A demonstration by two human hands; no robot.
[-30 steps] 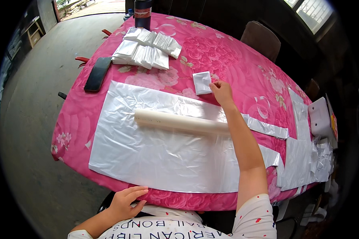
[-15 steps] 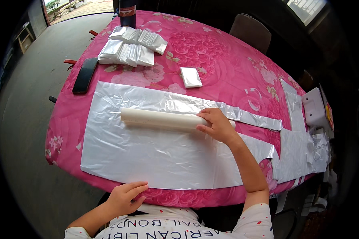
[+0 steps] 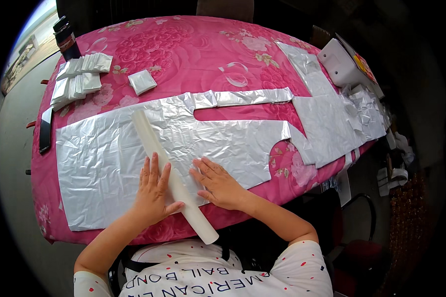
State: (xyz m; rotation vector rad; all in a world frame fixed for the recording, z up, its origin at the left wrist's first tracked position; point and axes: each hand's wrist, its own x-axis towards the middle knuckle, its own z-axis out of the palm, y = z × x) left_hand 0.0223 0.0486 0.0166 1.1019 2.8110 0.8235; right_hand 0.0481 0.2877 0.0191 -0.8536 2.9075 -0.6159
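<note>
A large silvery-white plastic carrier bag (image 3: 99, 158) with cut-out handles lies flat across the pink flowered tablecloth. Slantwise over it rests a white tube (image 3: 151, 133), its near end reaching past the table's front edge. My left hand (image 3: 153, 190) is open, fingers spread, against the left side of the tube. To the tube's right, my right hand (image 3: 219, 185) lies open and flat on the bag's wrinkled surface, palm down. Neither hand is closed round the tube.
Folded plastic packets (image 3: 79, 81) are stacked at the far left beside a dark bottle (image 3: 66, 39) and a phone (image 3: 45, 129). One packet (image 3: 142, 81) lies alone. More flat bags (image 3: 324, 123) and a white box (image 3: 338, 64) occupy the right end.
The tube has turned from lying crosswise to slanting toward me. My right hand has let go of it and come nearer. My left hand has moved onto the bag, beside the tube.
</note>
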